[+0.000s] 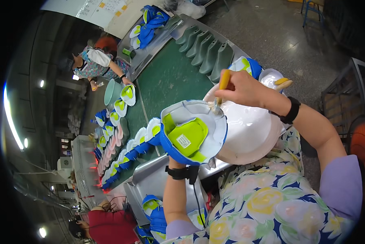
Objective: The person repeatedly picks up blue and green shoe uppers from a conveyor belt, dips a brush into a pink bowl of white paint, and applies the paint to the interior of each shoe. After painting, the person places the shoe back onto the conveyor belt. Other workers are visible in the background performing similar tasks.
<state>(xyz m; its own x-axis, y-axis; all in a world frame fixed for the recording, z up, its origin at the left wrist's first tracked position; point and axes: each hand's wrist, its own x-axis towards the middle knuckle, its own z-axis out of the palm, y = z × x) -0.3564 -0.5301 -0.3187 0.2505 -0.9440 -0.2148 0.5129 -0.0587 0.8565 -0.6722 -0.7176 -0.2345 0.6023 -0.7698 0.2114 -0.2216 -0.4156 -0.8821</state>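
Note:
My right hand (247, 87) is closed around the yellow handle of a brush (223, 83). Its bristles touch the pale inner edge of a shoe upper (190, 134), blue outside with a lime-green lining and a white label. My left hand (175, 163) supports this upper from beneath; its fingers are hidden behind the upper and only the wrist end shows. Right beside the upper, under my right hand, is a wide white bowl (247, 130), its inside coated with glossy white stuff.
Several green shoe lasts (209, 53) stand in a row on the green belt (160, 79). More blue uppers (133, 152) line the belt's left part. A smaller bowl (272, 77) with yellow-handled brushes sits at right. Across the belt, a co-worker (99, 63) reaches toward an upper.

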